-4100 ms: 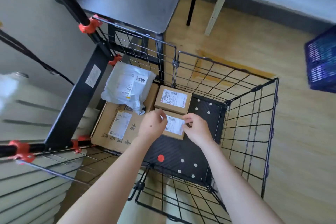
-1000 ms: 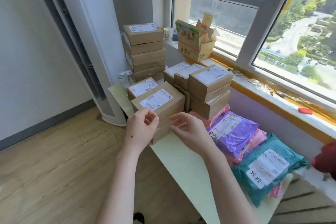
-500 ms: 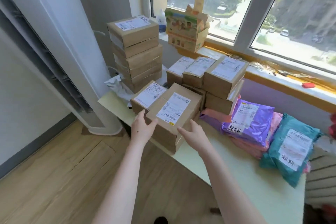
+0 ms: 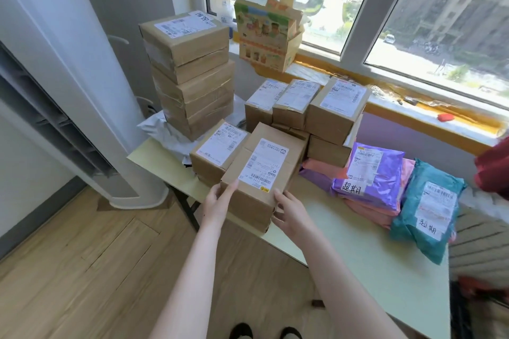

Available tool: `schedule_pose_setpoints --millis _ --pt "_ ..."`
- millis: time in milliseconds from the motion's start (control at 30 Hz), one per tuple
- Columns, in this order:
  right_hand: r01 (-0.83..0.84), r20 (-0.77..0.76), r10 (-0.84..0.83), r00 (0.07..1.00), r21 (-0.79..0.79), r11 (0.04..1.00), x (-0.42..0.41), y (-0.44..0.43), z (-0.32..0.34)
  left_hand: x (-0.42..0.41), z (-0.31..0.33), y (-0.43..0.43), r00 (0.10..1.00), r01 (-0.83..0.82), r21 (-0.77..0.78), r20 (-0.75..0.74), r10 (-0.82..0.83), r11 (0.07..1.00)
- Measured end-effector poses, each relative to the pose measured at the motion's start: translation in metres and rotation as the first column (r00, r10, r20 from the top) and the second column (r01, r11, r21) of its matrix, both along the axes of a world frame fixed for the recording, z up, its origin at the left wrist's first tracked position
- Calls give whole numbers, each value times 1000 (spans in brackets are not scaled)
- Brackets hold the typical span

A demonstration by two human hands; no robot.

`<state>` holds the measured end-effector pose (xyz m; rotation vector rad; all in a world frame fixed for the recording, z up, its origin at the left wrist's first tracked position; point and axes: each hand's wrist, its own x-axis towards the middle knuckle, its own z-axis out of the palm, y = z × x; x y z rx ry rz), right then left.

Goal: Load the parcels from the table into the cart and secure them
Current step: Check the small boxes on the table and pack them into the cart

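Since half a second before, both hands had moved in and reached the front box (image 4: 264, 170). The left hand (image 4: 219, 201) lay flat against the left side of the front box, fingers straight. The right hand (image 4: 292, 212) curled round its near right corner. The front box sat on another box (image 4: 256, 221) on the desk (image 4: 358, 256), right between the two hands. Its long side ran away from the person. Both hands were just as near, so a lift with two hands looked like the next move. The cart was not in view.
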<state>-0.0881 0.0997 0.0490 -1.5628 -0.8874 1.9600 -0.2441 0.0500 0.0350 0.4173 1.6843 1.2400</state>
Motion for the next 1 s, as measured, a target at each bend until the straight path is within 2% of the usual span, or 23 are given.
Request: schedule_pose_setpoints --millis 200,367,567,800,1000 --pt "-15 -82 19 996 48 999 11 -10 0 5 -2 -9 984 -144 27 111 140 989" --pt "-55 -119 74 990 150 987 31 -21 13 11 9 -23 976 -159 101 163 141 982" --pt "-70 -137 115 984 293 954 47 -29 38 16 34 -38 974 -148 264 204 95 953" --pt "-20 -209 114 971 405 914 70 -28 62 23 78 -46 988 24 405 130 -83 914" --pt "-14 -261 190 946 555 832 90 -27 93 32 109 -49 976 143 518 66 -206 844"
